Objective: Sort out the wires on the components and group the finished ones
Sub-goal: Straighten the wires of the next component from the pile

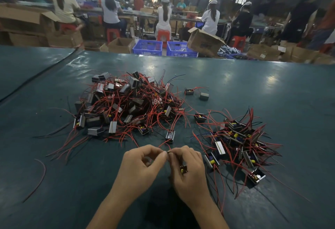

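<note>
A big tangled heap of small metal-cased components (126, 103) with red and black wires lies on the green table (235, 87), ahead and left of centre. A smaller pile of components (237, 143) lies to the right. Near the front edge my left hand (141, 169) and my right hand (188, 170) meet fingertip to fingertip, both pinching thin wire ends. My right hand also cradles one small component (183, 170) with a yellow part, mostly hidden under its fingers.
A loose red wire (39, 180) lies at the front left. Two single components (189, 91) (204, 96) sit behind the piles. Beyond the table's far edge stand blue crates (147, 47), cardboard boxes and seated workers.
</note>
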### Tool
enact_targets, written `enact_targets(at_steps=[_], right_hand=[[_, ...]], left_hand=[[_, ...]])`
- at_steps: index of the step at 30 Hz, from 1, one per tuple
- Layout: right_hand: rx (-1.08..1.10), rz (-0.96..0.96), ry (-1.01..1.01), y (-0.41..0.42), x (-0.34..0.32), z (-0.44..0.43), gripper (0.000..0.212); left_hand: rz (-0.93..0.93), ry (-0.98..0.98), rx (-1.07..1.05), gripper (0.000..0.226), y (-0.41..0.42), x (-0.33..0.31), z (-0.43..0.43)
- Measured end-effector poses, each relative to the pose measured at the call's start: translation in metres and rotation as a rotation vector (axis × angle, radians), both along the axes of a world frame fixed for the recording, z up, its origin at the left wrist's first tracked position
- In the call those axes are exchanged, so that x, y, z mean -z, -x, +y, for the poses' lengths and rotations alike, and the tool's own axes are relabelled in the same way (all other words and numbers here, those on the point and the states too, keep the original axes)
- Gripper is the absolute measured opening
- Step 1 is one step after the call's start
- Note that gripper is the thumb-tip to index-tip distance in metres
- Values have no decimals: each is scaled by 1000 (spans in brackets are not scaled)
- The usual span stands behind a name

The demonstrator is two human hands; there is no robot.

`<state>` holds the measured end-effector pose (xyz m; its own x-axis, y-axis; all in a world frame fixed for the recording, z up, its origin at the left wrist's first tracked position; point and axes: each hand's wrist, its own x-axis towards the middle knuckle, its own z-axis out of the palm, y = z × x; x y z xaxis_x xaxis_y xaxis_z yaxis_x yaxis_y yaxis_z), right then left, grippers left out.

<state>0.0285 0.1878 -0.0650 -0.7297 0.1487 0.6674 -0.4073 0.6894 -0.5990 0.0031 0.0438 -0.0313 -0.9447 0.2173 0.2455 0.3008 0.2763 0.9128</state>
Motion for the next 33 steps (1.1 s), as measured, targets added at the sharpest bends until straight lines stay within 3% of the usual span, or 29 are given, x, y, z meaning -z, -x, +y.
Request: enact_targets(at_steps=[1, 5, 8, 14, 20, 30, 33], right_hand=[[-12, -24, 42, -1, -1, 0, 17], [-63, -95, 117, -2, -3, 3, 24], [-92, -131, 91, -2, -2, 3, 25], [-79, -49, 17, 0, 1, 0, 15], [-19, 55, -185, 2, 3, 1, 17], [-61, -29, -170, 1, -2, 7, 17], [-82, -53, -184, 1, -2, 10, 15]], left_hand=[[110, 48, 6, 8, 0, 1, -2], [420, 188, 118, 21, 5, 4, -9], [498, 199, 129, 26, 8, 4, -15], [373, 183, -25, 24, 6, 5, -12], [195, 126, -112, 24, 4, 8, -3], [170, 157, -125, 29, 10, 12, -9], [132, 54, -115, 40, 11, 11, -9]])
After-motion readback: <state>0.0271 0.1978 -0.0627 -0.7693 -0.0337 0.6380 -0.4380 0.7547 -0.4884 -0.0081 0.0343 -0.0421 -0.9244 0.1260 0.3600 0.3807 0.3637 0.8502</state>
